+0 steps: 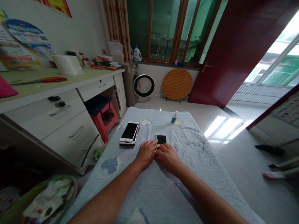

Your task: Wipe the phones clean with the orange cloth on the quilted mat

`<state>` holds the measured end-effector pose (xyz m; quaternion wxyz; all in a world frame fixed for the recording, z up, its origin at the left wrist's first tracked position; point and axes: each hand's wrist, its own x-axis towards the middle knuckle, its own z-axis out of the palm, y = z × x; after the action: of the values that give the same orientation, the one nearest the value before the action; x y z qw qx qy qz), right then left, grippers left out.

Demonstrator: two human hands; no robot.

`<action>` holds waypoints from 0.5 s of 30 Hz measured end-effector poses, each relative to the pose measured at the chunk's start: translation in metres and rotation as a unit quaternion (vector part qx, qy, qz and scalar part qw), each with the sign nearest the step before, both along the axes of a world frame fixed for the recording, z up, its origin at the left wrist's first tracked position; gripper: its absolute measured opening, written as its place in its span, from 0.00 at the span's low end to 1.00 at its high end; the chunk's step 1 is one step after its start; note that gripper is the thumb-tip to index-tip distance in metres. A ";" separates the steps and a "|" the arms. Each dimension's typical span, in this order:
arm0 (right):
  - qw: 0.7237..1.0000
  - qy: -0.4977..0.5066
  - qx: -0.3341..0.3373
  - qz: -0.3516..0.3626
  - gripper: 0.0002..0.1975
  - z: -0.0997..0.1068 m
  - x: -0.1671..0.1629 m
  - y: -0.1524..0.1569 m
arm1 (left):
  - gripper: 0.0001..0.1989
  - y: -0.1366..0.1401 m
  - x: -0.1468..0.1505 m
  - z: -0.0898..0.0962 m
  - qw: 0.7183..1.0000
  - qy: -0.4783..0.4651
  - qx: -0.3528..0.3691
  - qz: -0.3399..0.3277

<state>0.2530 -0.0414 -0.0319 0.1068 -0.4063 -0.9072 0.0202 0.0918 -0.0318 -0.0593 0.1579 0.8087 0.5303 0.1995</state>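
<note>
A white smartphone [161, 138] with a dark screen lies flat on the cloth-covered table, its lower part hidden under my hands. My left hand [146, 153] is at its left edge, fingertips reaching onto the phone and gripping its side. Curled over the bottom of the screen, my right hand [168, 157] has its fingers bent and pressed together. Whatever they may hold is hidden. To the left rests a stack of phones [130, 132], a white one on top. A small spray bottle [174, 117] with a blue label stands upright beyond the phone, to the right.
The table has a pale blue patterned cloth [187, 193]. Left of it are a desk with drawers [67, 124], a red stool [106, 121] and a green waste bin [74, 189]. A washing machine with its round door [153, 85] open and a round wooden tabletop [177, 84] stand behind.
</note>
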 end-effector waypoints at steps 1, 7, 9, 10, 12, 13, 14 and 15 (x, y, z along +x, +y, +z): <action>1.000 0.003 -0.004 0.000 0.05 0.000 0.001 0.000 | 0.18 0.000 0.000 0.000 1.000 0.001 -0.001 0.001; 0.997 -0.016 -0.057 -0.040 0.06 0.006 0.021 0.001 | 0.19 0.002 0.000 -0.004 1.000 0.006 -0.010 0.012; 0.996 -0.016 -0.070 -0.048 0.05 0.009 0.031 0.002 | 0.19 0.003 0.000 -0.005 1.000 0.006 -0.007 0.013; 0.996 -0.017 -0.076 -0.053 0.05 0.011 0.037 0.003 | 0.19 0.003 0.000 -0.006 1.000 0.007 -0.006 0.013; 0.994 -0.022 -0.084 -0.068 0.05 0.014 0.046 0.006 | 0.19 0.002 0.001 -0.006 1.000 0.004 -0.004 0.012; 0.993 -0.023 -0.085 -0.075 0.05 0.016 0.049 0.008 | 0.19 0.002 0.001 -0.006 1.000 0.000 -0.003 0.012; 0.993 -0.018 -0.086 -0.080 0.05 0.018 0.051 0.010 | 0.19 0.001 0.001 -0.006 1.000 -0.006 0.000 0.014; 0.993 -0.006 -0.083 -0.083 0.06 0.020 0.052 0.011 | 0.20 0.001 0.001 -0.005 1.000 -0.015 0.005 0.016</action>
<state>0.3049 -0.0304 -0.0121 0.0686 -0.4875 -0.8664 0.0843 0.0933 -0.0309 -0.0643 0.1583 0.7977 0.5399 0.2172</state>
